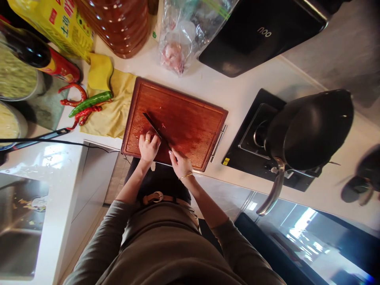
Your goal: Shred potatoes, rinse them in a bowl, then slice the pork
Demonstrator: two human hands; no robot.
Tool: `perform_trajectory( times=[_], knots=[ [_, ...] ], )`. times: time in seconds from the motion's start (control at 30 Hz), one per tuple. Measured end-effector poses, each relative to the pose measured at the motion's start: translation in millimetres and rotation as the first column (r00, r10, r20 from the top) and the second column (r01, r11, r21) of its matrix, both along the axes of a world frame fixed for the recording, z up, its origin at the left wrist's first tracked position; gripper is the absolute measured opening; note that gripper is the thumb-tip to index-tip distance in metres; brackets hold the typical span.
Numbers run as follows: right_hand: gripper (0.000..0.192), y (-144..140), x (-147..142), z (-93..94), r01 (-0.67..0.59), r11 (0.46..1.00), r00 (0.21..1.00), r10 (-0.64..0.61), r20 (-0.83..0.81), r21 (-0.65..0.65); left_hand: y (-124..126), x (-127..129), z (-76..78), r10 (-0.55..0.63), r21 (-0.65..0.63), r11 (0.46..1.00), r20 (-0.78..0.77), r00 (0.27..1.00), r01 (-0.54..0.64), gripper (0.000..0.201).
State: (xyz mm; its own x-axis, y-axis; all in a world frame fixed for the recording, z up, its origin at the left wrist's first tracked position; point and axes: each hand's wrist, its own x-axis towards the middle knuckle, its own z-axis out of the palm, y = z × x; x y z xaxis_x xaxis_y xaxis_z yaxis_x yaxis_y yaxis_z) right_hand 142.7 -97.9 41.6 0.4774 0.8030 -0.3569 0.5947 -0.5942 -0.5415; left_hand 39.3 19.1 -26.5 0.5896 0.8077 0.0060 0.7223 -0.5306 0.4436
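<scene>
Knife (152, 125) partly hidden; sink (18, 255) cut off at left edge

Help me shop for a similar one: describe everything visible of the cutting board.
The cutting board is rectangular, reddish-brown and looks wooden, grooved along its edges, with a metal handle on one short side. Wet-looking, with small bits on it, it lies flat on the counter, beneath a knife and the hands.

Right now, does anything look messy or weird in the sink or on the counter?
Yes, slightly: pale yellowish scraps lie loose in the shiny metal sink, untidy against its bare surface. Tiny specks dot the rectangular reddish-brown wooden cutting board. Nothing looks broken.
</scene>
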Motion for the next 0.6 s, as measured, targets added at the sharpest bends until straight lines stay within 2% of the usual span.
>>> perform_trajectory(
  times=[0.13,0.23,0.6],
  knots=[
    [0.038,-6.5,8.2,-1.0,0.049,0.996,0.995,-0.042,-0.086,0.074,-0.4,0.9,-2.1,0.003,0.004,1.0,-0.003,1.0,-0.003,0.028],
    [0.039,-16.1,11.0,0.0,0.08,0.992,0.994,-0.072,-0.082,0.098,-0.2,1.4,-2.2,-0.001,0.001,1.0,-0.001,1.0,0.001,0.029],
    [0.039,-25.3,5.0,9.9,-0.005,1.0,1.0,0.005,-0.016,0.017,-0.6,1.2,-2.1,0.008,0.076,0.997,-0.028,1.0,-0.006,0.024]
  ],
)
